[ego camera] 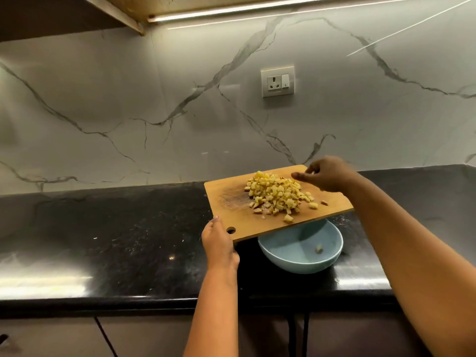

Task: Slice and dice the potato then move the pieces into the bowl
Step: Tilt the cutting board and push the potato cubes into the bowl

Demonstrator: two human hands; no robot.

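I see pale yellow potato cubes (277, 195) heaped on the wooden board (231, 199), one cube (319, 249) already in the blue bowl (286, 256). My left hand (219, 243) grips the board's near corner, lifted above the bowl; my right hand (325, 176) hovers loosely curled, empty, at the heap's far side. Bare black counter (103, 228) lies left.

left hand (219, 243): bare, no glove, ring or watch visible | left forearm: bare to the frame's lower edge, no sleeve in view | right hand (327, 173): bare, fingers slightly blurred, seemingly no ring | right forearm: bare to the frame's edge, no sleeve or band in view
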